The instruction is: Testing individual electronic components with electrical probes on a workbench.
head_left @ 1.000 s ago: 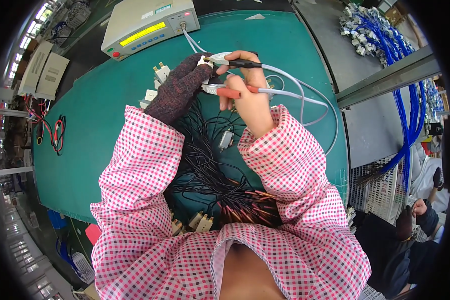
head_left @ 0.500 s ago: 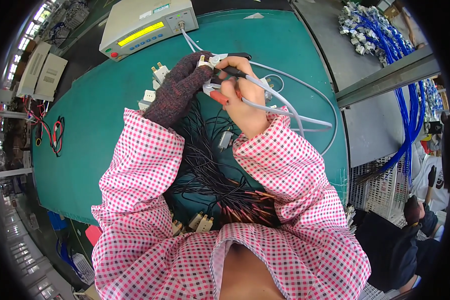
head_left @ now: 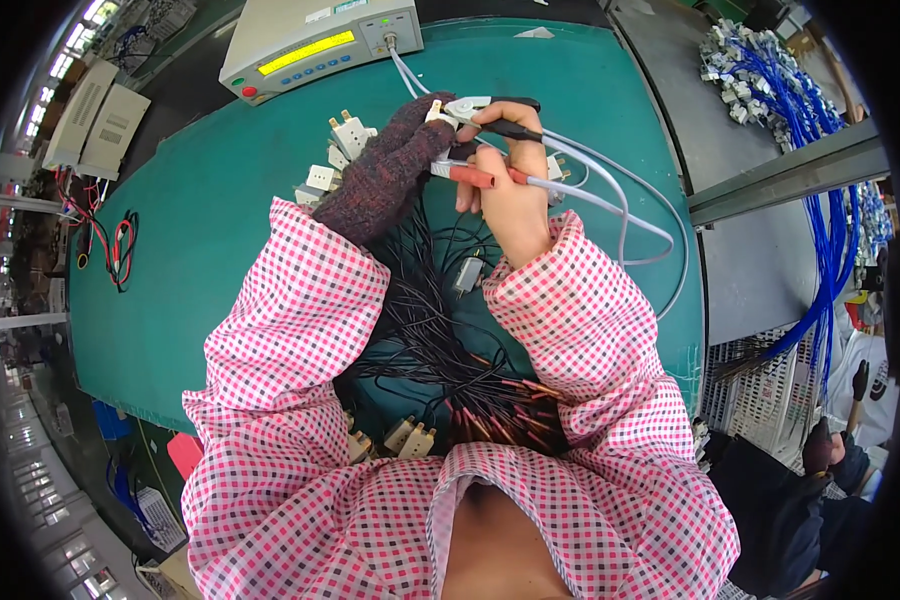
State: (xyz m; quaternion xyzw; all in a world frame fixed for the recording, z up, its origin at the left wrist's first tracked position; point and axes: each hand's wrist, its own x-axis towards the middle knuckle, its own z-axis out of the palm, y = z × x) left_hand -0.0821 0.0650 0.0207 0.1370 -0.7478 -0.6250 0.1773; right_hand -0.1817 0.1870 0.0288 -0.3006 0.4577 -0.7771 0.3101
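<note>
My left hand (head_left: 382, 178), in a dark knitted glove, is closed around a white plug (head_left: 435, 113) with brass pins pointing away from me. My bare right hand (head_left: 513, 195) is closed on a black-handled test clip (head_left: 515, 130), its pale jaws touching or right beside the plug. A red-handled clip (head_left: 472, 177) lies across the same hand's fingers, its tip by the gloved fingers. Whether its jaws bite on anything is hidden. Grey leads run from both clips. Below my hands, a bundle of black cables (head_left: 425, 310) with coppery ends spreads toward me.
A test instrument (head_left: 315, 50) with a lit yellow display stands at the far edge of the green mat (head_left: 170, 290). White plugs (head_left: 348, 135) lie left of my glove, and a grey connector (head_left: 468, 274) sits among the cables. Blue cables (head_left: 820, 250) hang at the right beyond a metal rail.
The view has shifted, so the bench things appear farther right. The red-handled clip has swung to lie more level, and my right fingers have shifted around the clips. My left hand keeps the plug.
</note>
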